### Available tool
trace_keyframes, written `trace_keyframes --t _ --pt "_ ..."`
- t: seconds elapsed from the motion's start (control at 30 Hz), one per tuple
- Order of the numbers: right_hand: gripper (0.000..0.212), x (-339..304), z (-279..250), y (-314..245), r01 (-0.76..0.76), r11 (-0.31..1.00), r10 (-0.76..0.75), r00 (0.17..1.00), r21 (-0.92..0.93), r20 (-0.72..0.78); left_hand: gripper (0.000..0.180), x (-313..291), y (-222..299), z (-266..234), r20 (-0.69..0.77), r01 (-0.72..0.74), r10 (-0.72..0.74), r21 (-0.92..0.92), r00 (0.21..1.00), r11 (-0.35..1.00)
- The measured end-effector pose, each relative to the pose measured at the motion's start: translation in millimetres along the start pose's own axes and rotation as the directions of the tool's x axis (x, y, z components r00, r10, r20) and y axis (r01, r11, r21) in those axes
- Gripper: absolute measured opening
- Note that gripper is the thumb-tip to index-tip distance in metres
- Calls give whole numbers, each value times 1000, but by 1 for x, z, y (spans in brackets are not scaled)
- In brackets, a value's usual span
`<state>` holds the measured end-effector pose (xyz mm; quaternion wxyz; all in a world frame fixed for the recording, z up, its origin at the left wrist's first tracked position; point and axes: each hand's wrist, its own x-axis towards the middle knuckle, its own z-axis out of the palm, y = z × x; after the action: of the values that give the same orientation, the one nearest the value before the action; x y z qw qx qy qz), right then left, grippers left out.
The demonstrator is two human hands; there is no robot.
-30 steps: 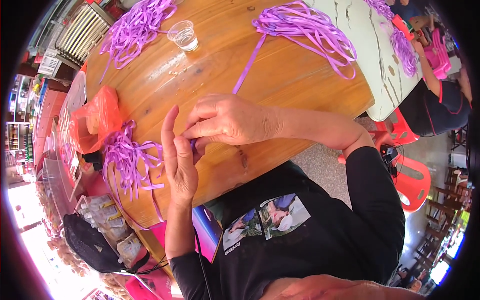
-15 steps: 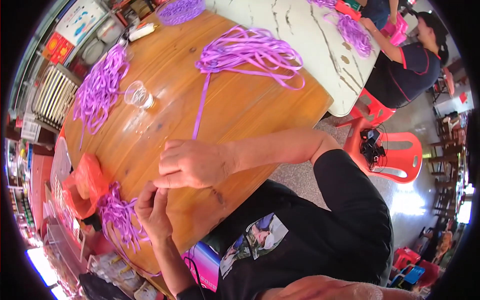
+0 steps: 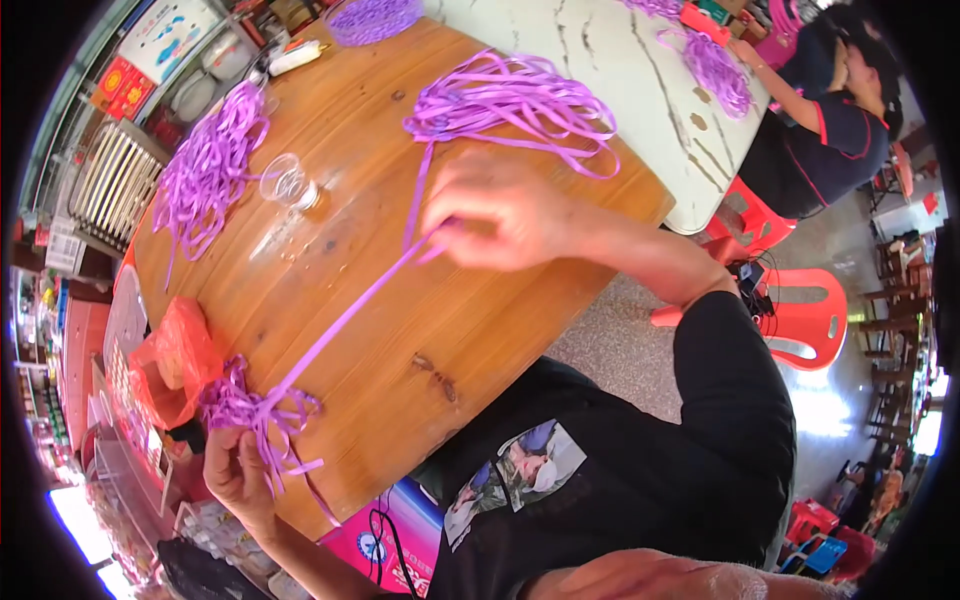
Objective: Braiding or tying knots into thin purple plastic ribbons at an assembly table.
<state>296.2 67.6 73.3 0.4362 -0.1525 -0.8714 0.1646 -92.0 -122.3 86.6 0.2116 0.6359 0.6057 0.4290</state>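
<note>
A length of purple ribbon [image 3: 345, 318] stretches taut across the wooden table, from a small tangle of purple ribbon [image 3: 232, 398] at the near left up to my right hand [image 3: 505, 212]. That hand is slightly blurred, its fingers closed on the ribbon, with a short tail poking out. My left hand [image 3: 238, 475] is at the tangle, thumb and fingers pinched together at its lower edge; which strand they grip is partly hidden. Just beyond my right hand lies a large looped bundle of purple ribbon [image 3: 510, 105], with one strand trailing toward me.
The wooden table [image 3: 330, 260] also carries a clear plastic cup [image 3: 287, 182], another ribbon heap [image 3: 215, 165], a clear ribbon tub [image 3: 375, 20] and a red plastic bag [image 3: 178, 360]. A white marbled table [image 3: 600, 60] adjoins it. Red chairs [image 3: 815, 320] and another person [image 3: 820, 150] are on the right.
My hands were close together over the table. The right has moved up and right, drawing the ribbon out; the left has moved down and left to the small tangle.
</note>
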Motion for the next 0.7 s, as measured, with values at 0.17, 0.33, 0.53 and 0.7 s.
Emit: trace_keyframes --t 0.17,0.33,0.53,0.7 --pt "13 -20 -35 9 -166 985 165 986 -36 -35 8 -14 -4 -19 -188 67 -71 -29 980 997" --pt "11 -35 -58 10 -410 909 416 903 75 -110 7 -29 -22 -45 -405 145 -157 -61 901 988" --pt "12 -69 -78 37 -518 788 605 752 331 -262 15 -53 -40 -78 -579 79 -164 -169 799 982" --pt "18 -76 -78 47 -537 724 677 672 433 -301 15 -57 -56 -81 -584 33 -231 -330 778 943"
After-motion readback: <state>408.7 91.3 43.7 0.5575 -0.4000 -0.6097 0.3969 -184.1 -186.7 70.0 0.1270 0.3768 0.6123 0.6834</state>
